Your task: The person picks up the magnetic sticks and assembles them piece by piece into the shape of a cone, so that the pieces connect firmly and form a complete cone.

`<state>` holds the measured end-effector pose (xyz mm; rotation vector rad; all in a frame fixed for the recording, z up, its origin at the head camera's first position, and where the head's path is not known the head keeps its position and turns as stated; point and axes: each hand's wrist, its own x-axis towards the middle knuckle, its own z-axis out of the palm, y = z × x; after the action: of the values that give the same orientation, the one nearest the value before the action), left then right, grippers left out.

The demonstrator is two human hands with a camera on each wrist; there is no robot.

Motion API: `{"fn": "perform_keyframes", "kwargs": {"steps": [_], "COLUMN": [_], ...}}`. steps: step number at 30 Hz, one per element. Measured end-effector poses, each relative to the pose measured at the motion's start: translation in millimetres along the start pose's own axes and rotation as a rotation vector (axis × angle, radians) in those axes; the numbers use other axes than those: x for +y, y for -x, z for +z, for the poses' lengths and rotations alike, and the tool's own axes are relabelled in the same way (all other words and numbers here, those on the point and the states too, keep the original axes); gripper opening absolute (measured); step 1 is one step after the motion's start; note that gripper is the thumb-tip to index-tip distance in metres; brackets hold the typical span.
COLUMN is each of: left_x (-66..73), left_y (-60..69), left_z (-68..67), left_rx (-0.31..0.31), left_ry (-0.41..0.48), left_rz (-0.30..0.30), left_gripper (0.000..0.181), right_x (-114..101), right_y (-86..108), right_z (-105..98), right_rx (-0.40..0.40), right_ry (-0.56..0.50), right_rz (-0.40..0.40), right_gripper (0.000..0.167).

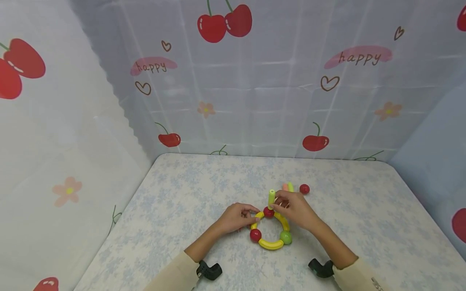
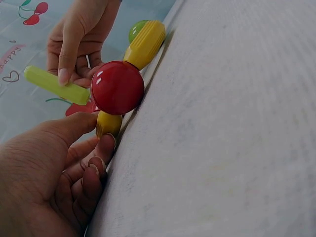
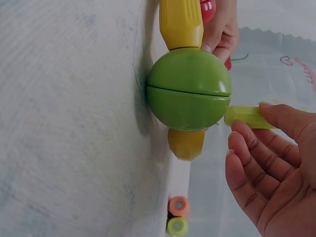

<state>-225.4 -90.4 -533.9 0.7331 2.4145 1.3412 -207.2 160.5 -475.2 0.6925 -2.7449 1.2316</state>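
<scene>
A ring of yellow curved rods [image 1: 271, 245] joined by balls lies on the table. Its far ball is red [image 1: 268, 212], its left ball [image 1: 255, 235] is also red, and its right ball is green [image 1: 285, 237]. My left hand [image 1: 234, 218] pinches the left yellow rod [image 2: 108, 124] between thumb and fingers, beside the far red ball. Between thumb and forefinger, my right hand [image 1: 294, 207] pinches a straight light-green rod [image 1: 271, 197]. That rod stands nearly upright at the top of the far red ball; whether its end is seated in the ball I cannot tell.
Behind my right hand lie a pink-orange rod [image 1: 285, 187] and another light-green rod [image 1: 290, 186], side by side. A loose red ball [image 1: 304, 188] is right of them. A cherry-print curtain [image 1: 255, 101] hangs behind the table's far edge.
</scene>
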Motion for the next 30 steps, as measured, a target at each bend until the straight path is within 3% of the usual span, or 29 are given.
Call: {"fn": "perform_keyframes", "kwargs": {"steps": [15,18,23,26,30], "left_x": [0.3,4.2,21.1,31.7,40.1], "left_y": [-1.6,0.2,6.6,10.5,13.9], "left_z": [-0.1,-5.1,-19.5,-24.5,-24.5], "left_rx": [-0.014,-0.069,-0.215,-0.28,-0.309], "left_ry": [-0.003,0.014,0.009,-0.056,-0.192], "left_rz": [-0.002,-0.013,-0.07,-0.084,-0.074], "left_gripper": [0.03,0.034,0.051,0.064,0.076], "right_x": [1,4,7,8,11], "right_y": [1.2,0.4,-0.2,0.1,-0.1], "right_z": [3,2,-1,-3,-5], "right_rx": [-0.036,-0.042,-0.047,-0.065,-0.111], "right_ry": [0.016,0.023,0.025,0.021,0.016], "right_rz": [0.014,0.023,0.032,0.023,0.008], "right_gripper": [0.01,0.011,0.016,0.014,0.012]}}
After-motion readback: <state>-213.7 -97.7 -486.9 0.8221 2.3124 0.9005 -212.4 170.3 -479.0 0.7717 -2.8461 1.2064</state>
